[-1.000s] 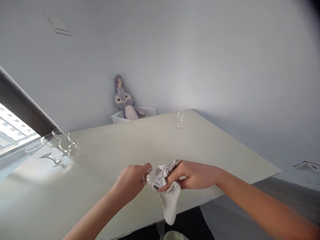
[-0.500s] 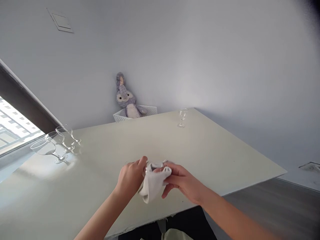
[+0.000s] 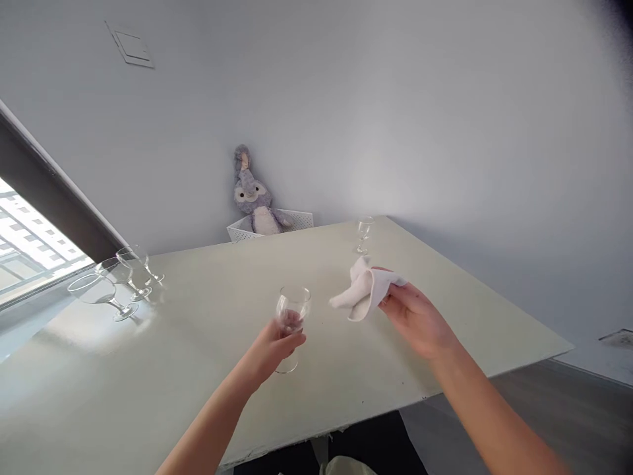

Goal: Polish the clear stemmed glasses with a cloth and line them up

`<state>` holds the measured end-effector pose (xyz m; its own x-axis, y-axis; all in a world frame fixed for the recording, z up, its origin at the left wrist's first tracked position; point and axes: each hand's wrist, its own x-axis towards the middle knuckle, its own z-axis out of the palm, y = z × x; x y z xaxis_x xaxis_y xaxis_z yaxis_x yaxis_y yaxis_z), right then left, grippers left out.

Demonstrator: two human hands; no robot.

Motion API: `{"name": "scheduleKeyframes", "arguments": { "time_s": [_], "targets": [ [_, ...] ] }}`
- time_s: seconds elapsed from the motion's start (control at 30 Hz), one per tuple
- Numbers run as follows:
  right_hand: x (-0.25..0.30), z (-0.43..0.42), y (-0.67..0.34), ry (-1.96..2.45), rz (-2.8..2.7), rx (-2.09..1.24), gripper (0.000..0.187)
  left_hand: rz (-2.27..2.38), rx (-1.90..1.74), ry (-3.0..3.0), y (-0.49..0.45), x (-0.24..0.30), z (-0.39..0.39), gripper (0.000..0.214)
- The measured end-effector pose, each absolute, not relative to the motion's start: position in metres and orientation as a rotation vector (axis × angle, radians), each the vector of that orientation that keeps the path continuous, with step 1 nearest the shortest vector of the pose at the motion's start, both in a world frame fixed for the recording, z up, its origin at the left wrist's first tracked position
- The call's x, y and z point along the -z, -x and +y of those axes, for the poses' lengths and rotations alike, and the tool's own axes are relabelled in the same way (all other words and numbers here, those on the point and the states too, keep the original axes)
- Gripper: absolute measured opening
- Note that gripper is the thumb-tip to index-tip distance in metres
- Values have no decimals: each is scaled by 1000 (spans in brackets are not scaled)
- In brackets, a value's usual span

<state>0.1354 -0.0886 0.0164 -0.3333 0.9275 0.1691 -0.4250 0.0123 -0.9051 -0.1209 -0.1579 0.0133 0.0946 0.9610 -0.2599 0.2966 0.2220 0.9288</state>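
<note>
My left hand (image 3: pixel 277 346) is wrapped round the lower bowl and stem of a clear wine glass (image 3: pixel 295 298), which is upright near the middle of the table. The foot shows just below my fingers; whether it touches the tabletop I cannot tell. To the right, my right hand (image 3: pixel 413 313) grips a white cloth (image 3: pixel 368 290), whose folds hang loosely to the left, apart from the glass. Behind the cloth, another small stemmed glass (image 3: pixel 364 229) stands upright near the far corner.
Three stemmed glasses (image 3: pixel 93 288) stand at the table's left by the window (image 3: pixel 34 237). A grey plush rabbit (image 3: pixel 254 198) sits in a white perforated basket (image 3: pixel 301 220) beyond the far edge of the pale table (image 3: pixel 222 284). Walls rise behind.
My right hand has drawn the cloth away from the glass, up and to the right. The glass, earlier mostly covered by the cloth, now shows upright in my left hand.
</note>
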Motion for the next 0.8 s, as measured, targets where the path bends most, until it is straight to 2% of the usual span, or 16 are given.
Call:
{"name": "scheduleKeyframes", "arguments": {
  "time_s": [0.13, 0.3, 0.37, 0.43, 0.57, 0.73, 0.8],
  "targets": [
    [-26, -102, -115, 565, -1302, -1191, 31, 1489, -675, -1398, 125, -10, -153, 21],
    [-47, -113, -84, 287, -2380, -398, 36, 1816, -459, -2057, 125, -18, -153, 27],
    [-46, -108, -73, 228, -2580, -82, 33, 1929, -328, -2218, 124, -24, -153, 25],
    [-43, -98, -65, 206, -2636, 56, 28, 2006, -227, -2263, 123, -28, -153, 26],
    [-43, -79, -58, 233, -2713, -40, 20, 2031, -125, -2393, 120, -29, -154, 23],
    [-54, -72, -59, 562, -2587, -635, 37, 2018, -97, -2479, 118, -27, -157, 23],
    [-53, -72, -60, 666, -2452, -897, 38, 2042, -108, -2470, 117, -26, -158, 22]
  ]
}}
